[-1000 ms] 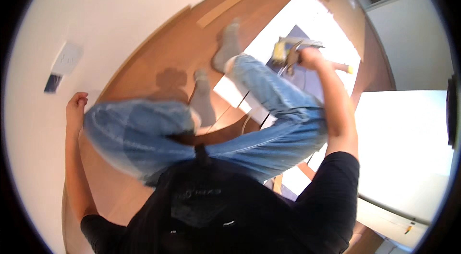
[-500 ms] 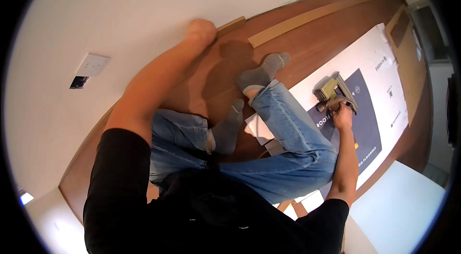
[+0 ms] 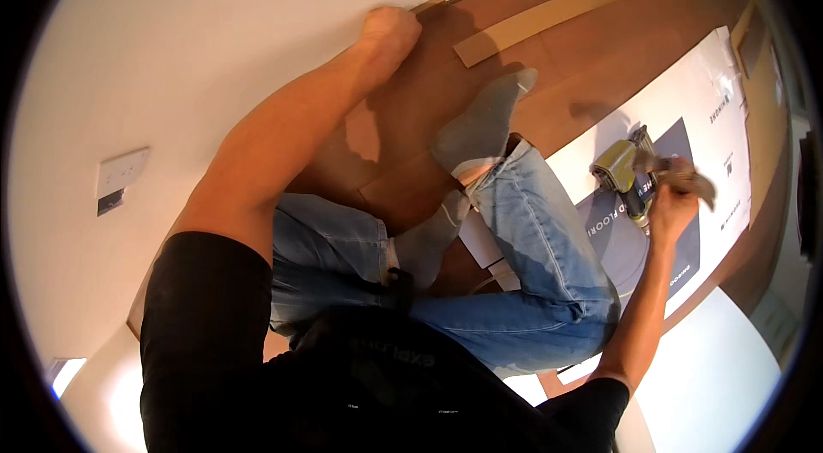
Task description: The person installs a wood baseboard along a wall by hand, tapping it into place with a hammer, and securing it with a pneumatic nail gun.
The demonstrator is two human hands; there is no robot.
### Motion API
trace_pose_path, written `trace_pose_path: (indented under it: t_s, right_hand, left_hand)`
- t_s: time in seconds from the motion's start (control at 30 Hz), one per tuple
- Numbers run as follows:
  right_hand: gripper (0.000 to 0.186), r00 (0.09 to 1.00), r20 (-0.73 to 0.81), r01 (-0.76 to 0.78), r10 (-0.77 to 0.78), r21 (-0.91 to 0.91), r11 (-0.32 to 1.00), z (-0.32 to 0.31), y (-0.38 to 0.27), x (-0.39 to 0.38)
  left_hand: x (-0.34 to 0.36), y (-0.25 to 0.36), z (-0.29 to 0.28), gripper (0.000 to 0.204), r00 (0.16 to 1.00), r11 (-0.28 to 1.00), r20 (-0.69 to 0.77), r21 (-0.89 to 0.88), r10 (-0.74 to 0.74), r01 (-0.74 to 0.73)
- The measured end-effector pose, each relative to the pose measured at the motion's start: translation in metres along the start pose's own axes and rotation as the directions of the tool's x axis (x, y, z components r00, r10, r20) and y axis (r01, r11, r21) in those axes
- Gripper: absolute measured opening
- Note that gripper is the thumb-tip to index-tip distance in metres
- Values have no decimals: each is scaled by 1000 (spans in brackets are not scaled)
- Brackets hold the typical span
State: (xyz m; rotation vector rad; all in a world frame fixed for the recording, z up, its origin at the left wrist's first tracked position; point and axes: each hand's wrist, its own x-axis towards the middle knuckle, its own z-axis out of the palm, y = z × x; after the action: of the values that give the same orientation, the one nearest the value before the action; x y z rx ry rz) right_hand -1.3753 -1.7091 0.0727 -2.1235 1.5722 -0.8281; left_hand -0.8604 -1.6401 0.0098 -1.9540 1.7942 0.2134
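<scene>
My left hand is closed at the foot of the wall, on a narrow brown wood strip whose end shows just past my knuckles; my fingertips are hidden. On the right, my right hand grips a hammer close to its metal head, and most of its handle is out of sight. Right beside it, a yellow-green and black nail gun lies on a large white flat package with a dark printed panel.
A long light-brown strip lies on the reddish-brown plank floor, running beside the wall. My socked feet and bent legs are between my hands. At the left, a wall socket plate hangs by a dark cutout.
My right hand has lifted the hammer from beside the nail gun and moved slightly right. The view has shifted a little; my left hand stays at the wall strip.
</scene>
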Motion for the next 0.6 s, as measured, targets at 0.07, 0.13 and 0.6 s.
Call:
trace_pose_path:
  t_s: [0.07,0.13,0.6]
  right_hand:
    - [29,975,-138,218,-172,469,856,25,-73,34]
    - [23,976,-150,218,-159,729,648,68,-137,59]
    - [13,758,-482,649,-439,491,581,300,-300,111]
  left_hand:
    - [-10,-3,-6,13,999,1000,52,-11,10,-10]
    - [-15,-9,-11,14,996,999,82,-32,-29,32]
    - [-4,-3,10,24,980,929,123,-317,-157,188]
